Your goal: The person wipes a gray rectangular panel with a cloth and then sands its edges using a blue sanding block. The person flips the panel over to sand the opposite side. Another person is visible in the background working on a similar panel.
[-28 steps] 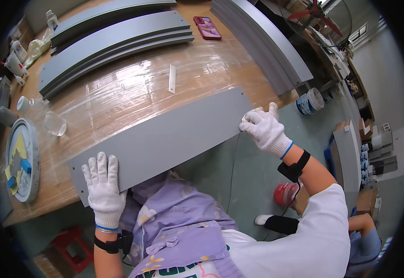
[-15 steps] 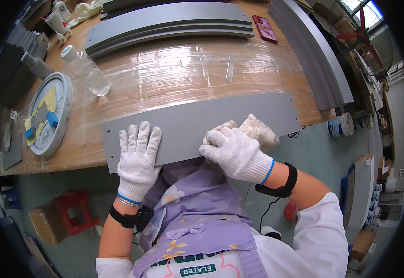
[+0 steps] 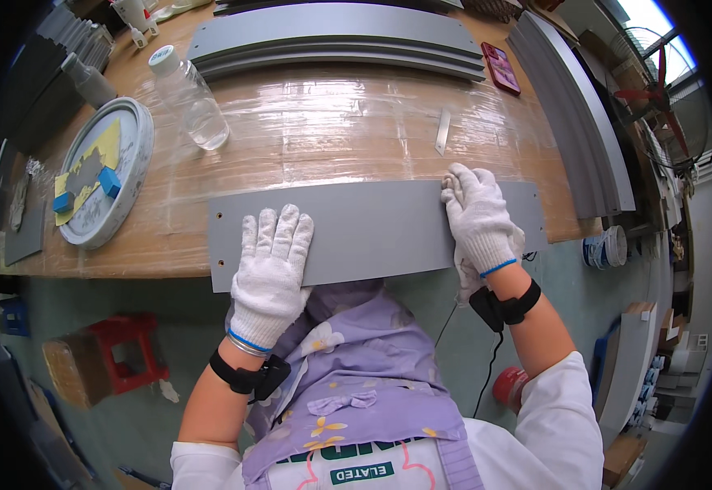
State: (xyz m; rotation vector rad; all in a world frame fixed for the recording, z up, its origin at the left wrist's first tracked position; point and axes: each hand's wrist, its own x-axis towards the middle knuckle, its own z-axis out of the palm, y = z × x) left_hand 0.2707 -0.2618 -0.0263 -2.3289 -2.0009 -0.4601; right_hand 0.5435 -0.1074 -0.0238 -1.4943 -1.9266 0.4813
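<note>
A long grey flat panel (image 3: 372,224) lies along the near edge of the table, with small holes at its ends. My left hand (image 3: 273,253), in a white knit glove, rests flat on the panel's left part, fingers stretched out. Toward the panel's right end, my gloved right hand (image 3: 480,214) presses a whitish cloth (image 3: 465,282) against the surface. Most of the cloth is hidden under that hand; a loose part hangs past the panel's near edge.
Beyond the panel are a thin metal strip (image 3: 442,132), a clear bottle (image 3: 201,110) and a round white lid (image 3: 140,155) carrying blue blocks (image 3: 109,182) and a yellow sheet. Stacked grey panels (image 3: 331,41) stand at the back, more panels (image 3: 572,106) at right, beside a phone (image 3: 500,69).
My right hand has moved right and away from me across the panel with the cloth. My left hand remains flat on the panel. The whole view has shifted slightly.
</note>
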